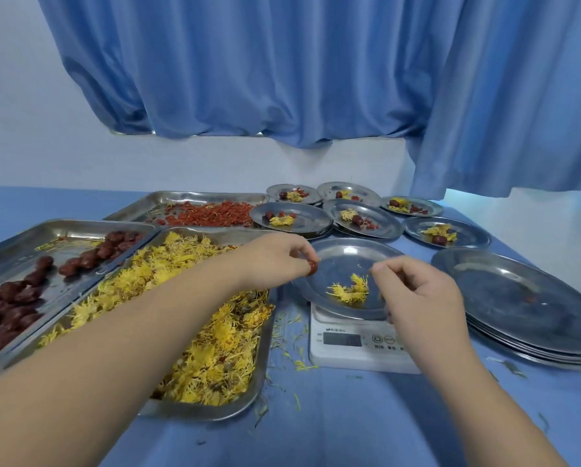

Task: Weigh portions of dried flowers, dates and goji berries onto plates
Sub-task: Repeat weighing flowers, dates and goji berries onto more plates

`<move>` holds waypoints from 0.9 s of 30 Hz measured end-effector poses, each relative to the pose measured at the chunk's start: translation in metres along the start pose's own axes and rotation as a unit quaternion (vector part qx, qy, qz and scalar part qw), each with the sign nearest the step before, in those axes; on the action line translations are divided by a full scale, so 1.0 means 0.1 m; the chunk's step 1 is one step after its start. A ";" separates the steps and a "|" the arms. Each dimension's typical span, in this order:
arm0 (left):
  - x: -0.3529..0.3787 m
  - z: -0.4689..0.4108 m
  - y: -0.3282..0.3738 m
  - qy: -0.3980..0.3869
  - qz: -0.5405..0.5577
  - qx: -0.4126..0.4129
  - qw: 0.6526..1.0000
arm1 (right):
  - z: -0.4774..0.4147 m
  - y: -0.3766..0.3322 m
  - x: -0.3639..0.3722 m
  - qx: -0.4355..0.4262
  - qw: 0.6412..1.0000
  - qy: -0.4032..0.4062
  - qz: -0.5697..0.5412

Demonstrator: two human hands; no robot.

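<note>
A left hand (pixel 275 261) pinches a red date (pixel 312 267) over the left rim of a steel plate (pixel 343 261). The plate sits on a white scale (pixel 346 345) mid-tabletop, with yellow flowers (pixel 350 291) at its centre. The right hand (pixel 420 298) hovers over the plate's right edge, fingers curled, possibly pinching something; I cannot tell.
</note>
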State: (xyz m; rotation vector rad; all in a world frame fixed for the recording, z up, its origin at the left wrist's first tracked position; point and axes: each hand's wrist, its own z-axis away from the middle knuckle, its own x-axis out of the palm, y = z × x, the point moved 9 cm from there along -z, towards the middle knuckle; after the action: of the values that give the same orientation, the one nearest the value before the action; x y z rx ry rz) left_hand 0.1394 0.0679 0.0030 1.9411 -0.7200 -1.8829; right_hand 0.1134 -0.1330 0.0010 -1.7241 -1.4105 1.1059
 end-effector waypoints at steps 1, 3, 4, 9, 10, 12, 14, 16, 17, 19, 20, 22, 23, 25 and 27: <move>0.06 -0.05 0.03 -0.004 -0.006 0.005 1.000 | -0.01 0.01 0.00 0.001 1.000 0.000 0.000; 0.16 -0.14 0.06 -0.006 -0.005 0.011 1.000 | -0.02 0.02 0.01 -0.002 1.000 0.000 0.009; 0.19 -0.17 0.07 -0.006 -0.003 0.014 1.000 | -0.02 0.02 0.02 -0.006 1.000 0.000 0.015; 0.17 -0.27 0.05 0.013 0.005 0.031 0.999 | 0.02 -0.03 0.06 -0.024 0.999 -0.012 0.031; 0.13 -0.27 0.01 0.017 0.004 0.032 0.999 | 0.01 -0.05 0.09 -0.026 0.999 -0.021 0.032; 0.00 -0.26 -0.11 0.032 -0.005 0.028 0.999 | -0.05 -0.10 0.19 -0.030 0.997 -0.050 0.046; -0.15 -0.25 -0.28 0.051 -0.007 0.012 0.999 | -0.17 -0.18 0.28 -0.045 0.993 -0.074 0.081; -0.32 -0.25 -0.48 0.072 -0.007 -0.014 0.997 | -0.32 -0.29 0.35 -0.074 0.986 -0.096 0.114; -0.42 -0.25 -0.58 0.085 -0.012 -0.027 0.996 | -0.40 -0.32 0.39 -0.085 0.982 -0.111 0.128; -0.65 -0.26 -0.78 0.116 -0.043 -0.049 0.991 | -0.56 -0.32 0.46 -0.094 0.975 -0.135 0.152; -0.79 -0.28 -0.89 0.136 -0.056 -0.064 0.987 | -0.65 -0.31 0.51 -0.100 0.971 -0.142 0.163; -1.05 -0.29 -1.16 0.174 -0.063 -0.100 0.978 | -0.79 -0.27 0.60 -0.111 0.967 -0.152 0.174; -1.16 -0.29 -1.30 0.191 -0.060 -0.118 0.973 | -0.86 -0.24 0.65 -0.109 0.966 -0.158 0.174; -1.39 -0.29 -1.55 0.230 -0.056 -0.151 0.960 | -0.96 -0.14 0.76 -0.096 0.964 -0.177 0.175; -1.59 -0.32 -1.76 0.258 -0.044 -0.176 0.949 | -1.05 -0.04 0.86 -0.089 0.957 -0.196 0.196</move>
State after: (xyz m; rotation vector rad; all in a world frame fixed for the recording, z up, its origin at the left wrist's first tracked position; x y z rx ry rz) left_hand 0.1940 0.2987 0.0345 2.1064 -0.1304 -1.3292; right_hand 0.2120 -0.0453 0.0331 -2.0551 -1.4690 1.6521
